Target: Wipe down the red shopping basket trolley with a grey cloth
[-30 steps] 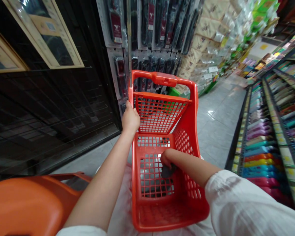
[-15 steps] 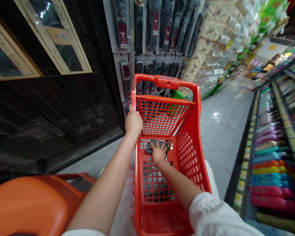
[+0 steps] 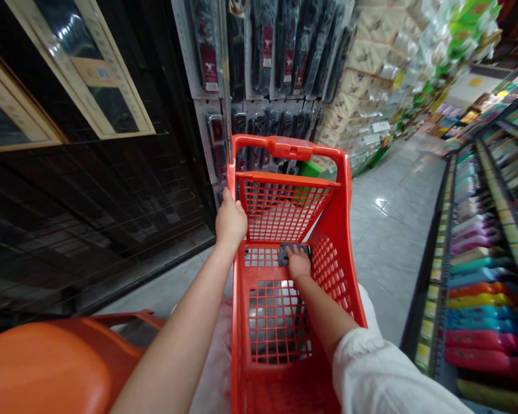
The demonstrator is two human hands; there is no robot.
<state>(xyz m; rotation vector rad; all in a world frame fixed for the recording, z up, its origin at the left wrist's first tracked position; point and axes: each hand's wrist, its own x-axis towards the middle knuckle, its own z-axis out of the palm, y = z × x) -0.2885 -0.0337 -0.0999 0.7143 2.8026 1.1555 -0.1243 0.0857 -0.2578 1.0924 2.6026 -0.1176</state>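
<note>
Pressing a dark gray cloth (image 3: 283, 255) against the inside of a red plastic shopping basket (image 3: 346, 224), the right hand (image 3: 299, 265) reaches in with its arm angled across the basket's right half. Its fingers (image 3: 290, 251) are slightly spread and laid over the cloth rather than closed around it. The cloth sits just below the hinged-looking mesh panel (image 3: 285, 204), near the perforated right wall, over the upper grid of openings; a touch of yellow shows at its right edge.

The left hand (image 3: 232, 223) is on the basket's left edge, level with the mesh panel, the arm stretched straight out. Its fingertips are hidden behind the frame, so I cannot tell how firmly they close. A red handle (image 3: 290, 148) spans the far end, and a slim metal pole (image 3: 227, 98) rises at its left corner.

Glossy gray floor tiles (image 3: 384, 241) run to the right of the basket. An orange plastic seat (image 3: 47, 362) stands at the lower left. Beyond the handle hang dark packaged goods (image 3: 267, 49), with stacked cream packs (image 3: 358, 83) beside them. Along the right, folded colorful textiles (image 3: 483, 290) fill a shelf. A white sleeve (image 3: 371, 362) covers the upper right arm.
</note>
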